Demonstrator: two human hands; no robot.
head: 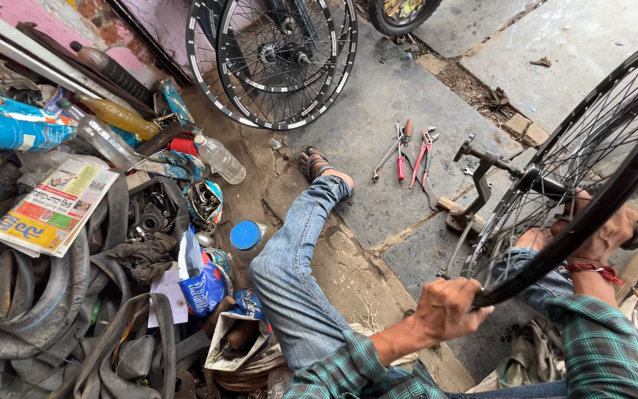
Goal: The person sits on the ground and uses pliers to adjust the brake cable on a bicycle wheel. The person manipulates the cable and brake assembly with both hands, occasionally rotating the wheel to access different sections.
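The black bike wheel (592,170) is gripped at the rim by the left hand (448,307), while the right hand (603,233) is closed around it higher up.

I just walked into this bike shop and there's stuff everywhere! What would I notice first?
First, the big black spoked wheel at the right: the left hand grips its lower rim and the right hand holds it near the hub. Then two more wheels leaning at the top, and pliers and spanners lying on the stone floor. At the left sits a heap of old rubber tubes, bottles and papers.
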